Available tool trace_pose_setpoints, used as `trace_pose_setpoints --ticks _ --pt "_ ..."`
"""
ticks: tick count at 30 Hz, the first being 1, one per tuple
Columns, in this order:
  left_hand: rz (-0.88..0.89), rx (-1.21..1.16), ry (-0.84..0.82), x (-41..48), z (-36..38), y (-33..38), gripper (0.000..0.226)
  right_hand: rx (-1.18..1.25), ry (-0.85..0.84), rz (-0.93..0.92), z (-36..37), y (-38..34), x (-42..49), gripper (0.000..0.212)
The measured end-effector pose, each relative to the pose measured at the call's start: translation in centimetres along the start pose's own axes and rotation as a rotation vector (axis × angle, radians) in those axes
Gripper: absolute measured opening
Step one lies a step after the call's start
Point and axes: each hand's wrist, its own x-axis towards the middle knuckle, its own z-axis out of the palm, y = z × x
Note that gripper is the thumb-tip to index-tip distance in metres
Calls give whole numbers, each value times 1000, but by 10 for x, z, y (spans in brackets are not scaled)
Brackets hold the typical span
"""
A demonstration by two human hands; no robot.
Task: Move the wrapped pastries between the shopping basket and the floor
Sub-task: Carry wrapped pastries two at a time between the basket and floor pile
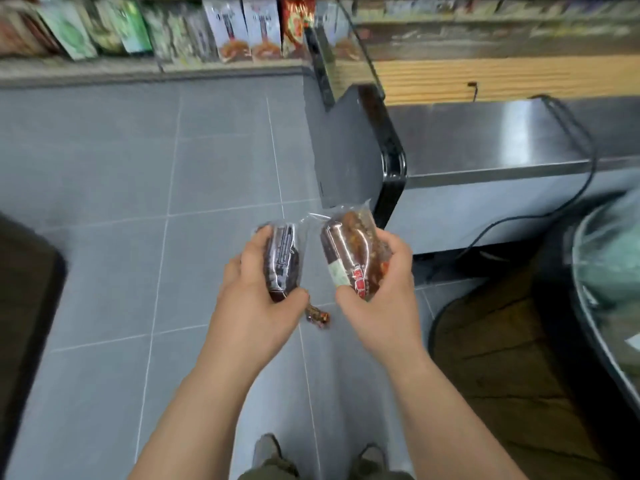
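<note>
— Where are the wrapped pastries?
— One in each hand, both up off the floor. The left pastry is dark, in clear wrap with a printed label facing up. The left hand grips it, fingers curled over its far side and the thumb at its near end.
— And the other?
— The right pastry, brown with a red and white label, sits in the right hand the same way, fingers wrapped round its outer side. The wrappers' far ends come close together between the hands (too blurred to say whether they touch).
— Anything below?
— A small packet, brown and red, lies on the grey tiles, seen in the gap just under the two thumbs. Nearer than the wrists are two shoes.
— Farther out?
— Beyond the right fingers stands a steel-topped cabinet, with a black cable trailing down it to the floor. A dark mat lies to the right of that hand. Well beyond both hands runs a shelf of packets. Left of the left hand there is a dark blurred shape at the edge; I cannot tell what it is.
</note>
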Motion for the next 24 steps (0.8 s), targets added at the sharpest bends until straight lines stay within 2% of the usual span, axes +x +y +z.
trace_pose_setpoints --ticks 8,15,24 --pt "191 -8 16 -28 -35 100 78 185 20 -104 -95 -81 -21 61" --pt "307 8 -3 -42 -36 165 75 237 50 -119 -165 -112 -29 66" --pt "465 -23 -92 -40 -39 200 67 264 216 -159 -189 -130 -47 69"
